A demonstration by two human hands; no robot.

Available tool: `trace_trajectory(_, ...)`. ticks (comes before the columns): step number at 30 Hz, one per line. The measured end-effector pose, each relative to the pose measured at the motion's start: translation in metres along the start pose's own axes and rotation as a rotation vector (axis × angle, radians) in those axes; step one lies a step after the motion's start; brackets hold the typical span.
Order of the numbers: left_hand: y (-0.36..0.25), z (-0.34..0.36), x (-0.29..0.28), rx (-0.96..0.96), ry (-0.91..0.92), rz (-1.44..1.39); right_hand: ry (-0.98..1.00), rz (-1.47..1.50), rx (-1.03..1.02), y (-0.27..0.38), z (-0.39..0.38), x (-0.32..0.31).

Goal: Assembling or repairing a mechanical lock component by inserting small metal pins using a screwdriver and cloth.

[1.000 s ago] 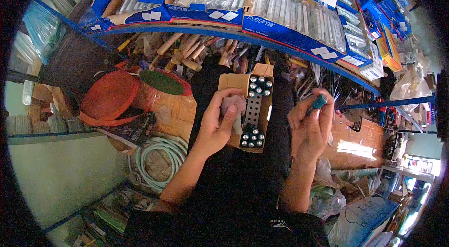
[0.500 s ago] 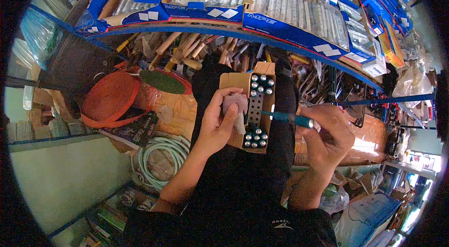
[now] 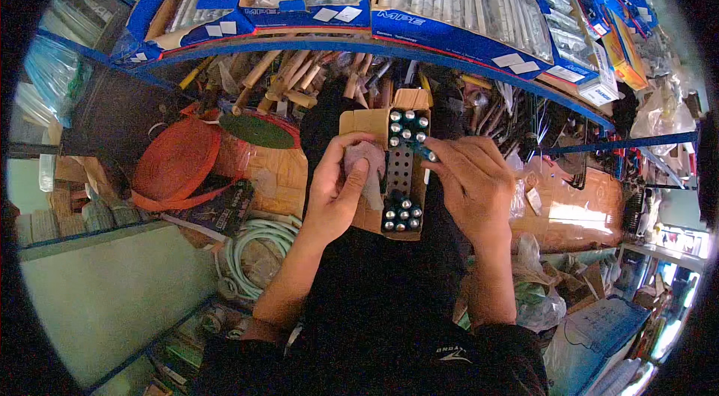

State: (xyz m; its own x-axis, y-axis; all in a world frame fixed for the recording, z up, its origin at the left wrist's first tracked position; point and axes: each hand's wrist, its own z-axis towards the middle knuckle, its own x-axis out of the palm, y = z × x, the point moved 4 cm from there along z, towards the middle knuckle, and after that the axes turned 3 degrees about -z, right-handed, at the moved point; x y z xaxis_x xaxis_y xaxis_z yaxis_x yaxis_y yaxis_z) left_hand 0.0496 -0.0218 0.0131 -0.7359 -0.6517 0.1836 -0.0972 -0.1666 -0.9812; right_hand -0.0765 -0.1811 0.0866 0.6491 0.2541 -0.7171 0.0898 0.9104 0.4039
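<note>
An open cardboard box (image 3: 350, 125) sits over my lap, its flap standing up on the left. Inside is a rack (image 3: 401, 171) with rows of holes. Teal screwdrivers with round silver ends stand in it in two groups, one at the far end (image 3: 407, 126) and one at the near end (image 3: 402, 215). My left hand (image 3: 335, 190) is closed round a greyish-pink cloth (image 3: 367, 164) against the box's left side. At the box's right edge, my right hand (image 3: 475, 182) pinches a teal screwdriver (image 3: 428, 155) by its handle; its shaft is hidden.
Ahead, a blue shelf edge (image 3: 299, 44) carries blue boxes (image 3: 449, 32) of bagged metal parts, with wooden-handled tools (image 3: 292, 77) beneath. On the left lie a red strap roll (image 3: 176, 160) and a coiled pale hose (image 3: 243, 261). Plastic bags (image 3: 539, 306) lie at lower right.
My right hand has brought the screwdriver left, from beside the box to the rack's far group. My left hand still grips the cloth, and the box has shifted slightly left in view.
</note>
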Motion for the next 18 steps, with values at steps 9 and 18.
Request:
trace_trajectory(9, 0.001, -0.001, 0.0, 0.006, 0.003, 0.012, -0.006, 0.116, 0.097, -0.009, -0.003, 0.003)
trace_trajectory(18, -0.001, -0.003, 0.001, -0.014, 0.002, 0.042, -0.004, 0.088, 0.071, -0.006, -0.003, 0.006)
